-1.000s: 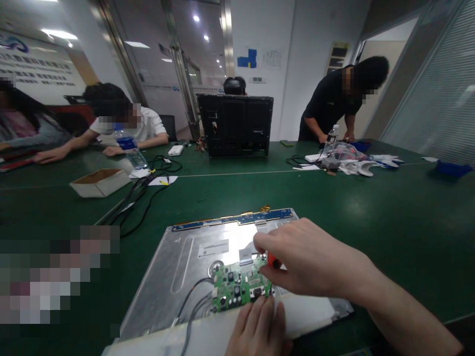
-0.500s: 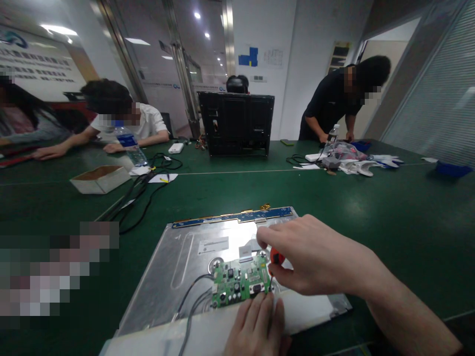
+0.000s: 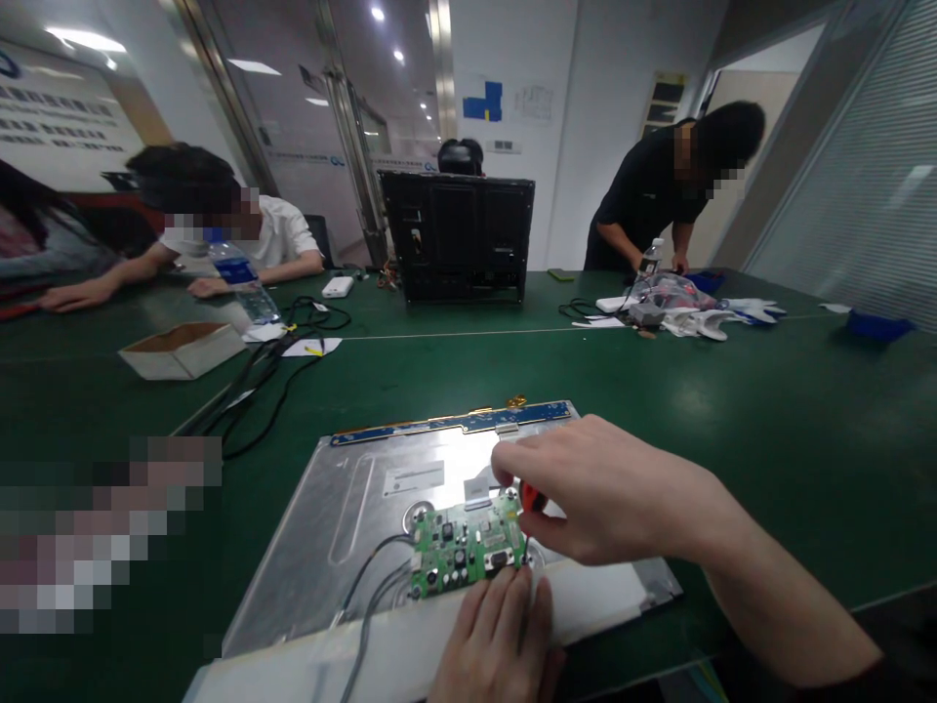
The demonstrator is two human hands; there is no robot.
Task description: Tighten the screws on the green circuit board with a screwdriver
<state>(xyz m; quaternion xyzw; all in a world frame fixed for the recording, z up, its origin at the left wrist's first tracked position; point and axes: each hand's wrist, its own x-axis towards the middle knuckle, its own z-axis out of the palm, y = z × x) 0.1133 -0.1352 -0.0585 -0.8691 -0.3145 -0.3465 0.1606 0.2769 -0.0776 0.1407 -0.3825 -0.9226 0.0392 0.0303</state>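
My right hand (image 3: 611, 498) is closed around the red handle of a screwdriver (image 3: 533, 496). The screwdriver's thin shaft points down at the right edge of a green circuit board (image 3: 458, 549), near its lower corner. Below it my left hand (image 3: 494, 635) lies with fingers stretched out, the tips at the board's lower edge. Under the board is a silvery metal display panel (image 3: 307, 547) with a white strip (image 3: 293, 669) along its near side. A narrow blue circuit board (image 3: 454, 424) runs along the panel's far edge. Dark cables (image 3: 370, 576) leave the green board on its left.
A large black monitor (image 3: 458, 234) stands across the green table (image 3: 732, 410). To the left are an open box (image 3: 183, 353), a water bottle (image 3: 245, 283) and black cables (image 3: 256, 420). White gloves (image 3: 699, 322) and a blue tray (image 3: 878, 326) lie right. Several people are around the table.
The whole view has shifted slightly, so everything appears a little further left and higher. My hands keep nearly the same place on the board, the screwdriver still in my right hand.
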